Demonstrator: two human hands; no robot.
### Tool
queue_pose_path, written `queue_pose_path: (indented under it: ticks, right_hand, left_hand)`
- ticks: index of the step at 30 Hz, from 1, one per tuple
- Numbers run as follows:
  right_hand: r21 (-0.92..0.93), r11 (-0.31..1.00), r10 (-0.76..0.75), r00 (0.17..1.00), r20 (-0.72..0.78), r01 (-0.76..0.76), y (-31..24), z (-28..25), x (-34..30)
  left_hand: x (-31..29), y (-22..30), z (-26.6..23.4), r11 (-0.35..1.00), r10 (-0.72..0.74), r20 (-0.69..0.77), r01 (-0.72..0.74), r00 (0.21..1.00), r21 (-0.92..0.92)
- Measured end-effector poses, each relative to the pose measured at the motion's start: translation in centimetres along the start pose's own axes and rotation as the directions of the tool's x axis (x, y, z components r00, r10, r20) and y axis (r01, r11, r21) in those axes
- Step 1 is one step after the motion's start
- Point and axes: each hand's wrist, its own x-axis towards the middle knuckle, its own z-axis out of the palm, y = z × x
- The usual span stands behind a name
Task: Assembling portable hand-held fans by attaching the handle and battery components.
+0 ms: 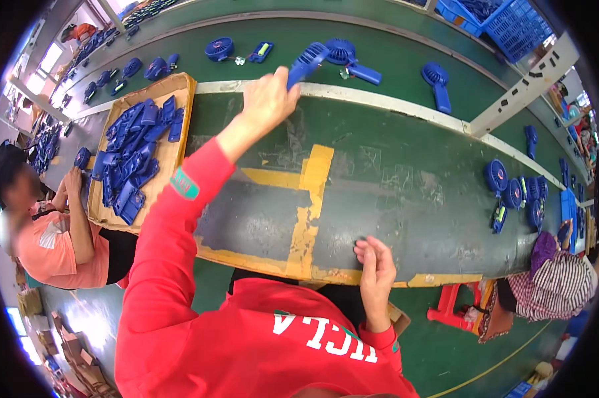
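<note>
My left hand reaches across the bench to the belt, its fingers closed round a blue handheld fan. The fan is tilted, its slotted head pointing up and to the right. Just beyond it on the belt lies another blue fan, beside a separate blue handle piece. My right hand is over the bench's near edge, fingers bent and pinched together. A small dark thing shows at its fingertips, too small to name.
A cardboard tray of blue plastic handle parts sits at the left. Several fans and parts lie at the right. A white post rises by the green belt. Co-workers sit left and right.
</note>
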Motion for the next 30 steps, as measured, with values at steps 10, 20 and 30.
queue_pose_path:
  ticks: [10, 20, 30]
  right_hand:
    - [-0.258, 0.962, -0.114, 0.991, -0.074, 0.091, 1.2, 0.5, -0.2]
    - [-0.309, 0.940, -0.175, 0.981, -0.080, 0.142, 1.1, 0.8, -0.1]
    - [-0.192, 0.979, -0.084, 0.994, -0.065, 0.070, 1.0, 0.3, -0.2]
  left_hand:
    - [10.9, -5.9, 11.8, 0.980, -0.197, 0.265, 0.181, 0.944, 0.086]
    - [10.9, -14.7, 11.2, 0.908, -0.420, 0.196, 0.406, 0.886, 0.107]
    - [-2.4, -0.7, 0.0, 0.741, -0.041, 0.309, 0.236, 0.950, -0.628]
